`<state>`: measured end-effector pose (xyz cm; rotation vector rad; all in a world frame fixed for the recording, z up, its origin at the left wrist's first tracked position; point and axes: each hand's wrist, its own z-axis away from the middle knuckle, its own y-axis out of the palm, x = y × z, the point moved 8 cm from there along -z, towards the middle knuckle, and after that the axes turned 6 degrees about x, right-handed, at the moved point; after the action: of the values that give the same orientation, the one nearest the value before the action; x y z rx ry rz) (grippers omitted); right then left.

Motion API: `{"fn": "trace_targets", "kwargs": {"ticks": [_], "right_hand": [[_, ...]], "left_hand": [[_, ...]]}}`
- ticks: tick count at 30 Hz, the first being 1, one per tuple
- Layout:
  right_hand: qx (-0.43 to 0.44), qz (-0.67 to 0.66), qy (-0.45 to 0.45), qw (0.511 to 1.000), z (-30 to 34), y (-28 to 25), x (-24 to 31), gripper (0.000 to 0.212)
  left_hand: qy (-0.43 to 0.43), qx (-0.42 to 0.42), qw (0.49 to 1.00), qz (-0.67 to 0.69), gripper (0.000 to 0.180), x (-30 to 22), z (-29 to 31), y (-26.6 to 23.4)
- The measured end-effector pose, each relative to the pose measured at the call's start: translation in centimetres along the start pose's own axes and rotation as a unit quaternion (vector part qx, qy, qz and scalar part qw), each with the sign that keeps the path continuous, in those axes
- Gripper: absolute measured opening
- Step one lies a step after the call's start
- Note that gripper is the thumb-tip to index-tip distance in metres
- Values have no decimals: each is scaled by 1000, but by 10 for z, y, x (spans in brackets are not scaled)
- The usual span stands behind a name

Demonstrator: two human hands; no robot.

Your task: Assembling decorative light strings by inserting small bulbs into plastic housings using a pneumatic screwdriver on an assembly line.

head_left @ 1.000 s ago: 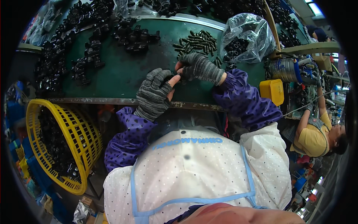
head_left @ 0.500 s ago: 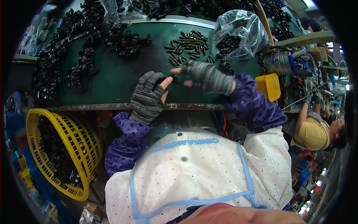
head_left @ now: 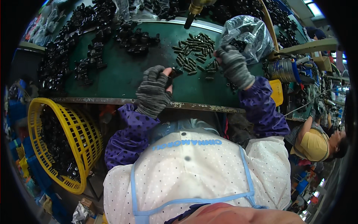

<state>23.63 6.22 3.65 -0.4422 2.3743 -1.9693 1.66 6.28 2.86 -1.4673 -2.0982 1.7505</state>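
Nearest to us is our white dotted apron (head_left: 194, 168) with its blue strap, and two purple sleeves coming out from it. To our left, below the desk, stands one yellow basket (head_left: 71, 138), partly filled with dark parts.

Both hands wear grey knit gloves. Our left hand (head_left: 154, 89) rests at the near edge of the green desk (head_left: 119, 78), fingers curled shut on one small black part (head_left: 174, 73) pinched at the thumb. Our right hand (head_left: 233, 63) is farther out and well apart from the left, fingers bent down into a loose pile of small dark pins (head_left: 194, 56); we cannot tell whether it grips any. The pins are too many to count, several dozen at a glance.

Just beyond the right hand lies one clear plastic bag (head_left: 248, 35) holding more dark pieces. Across the far left of the desk sit clusters of larger black fittings (head_left: 93, 48). At the far right, one other person in a yellow shirt (head_left: 315, 143) works.
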Motion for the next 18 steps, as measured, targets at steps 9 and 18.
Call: {"fn": "trace_targets", "kwargs": {"ticks": [9,18], "right_hand": [[160,89,-40,982,5,58,31,32],[201,-313,104,922,-11,33,32,29]], "left_hand": [[-302,70,788,533,58,59,28,19],[-314,145,654,673,50,42,30,45]]}}
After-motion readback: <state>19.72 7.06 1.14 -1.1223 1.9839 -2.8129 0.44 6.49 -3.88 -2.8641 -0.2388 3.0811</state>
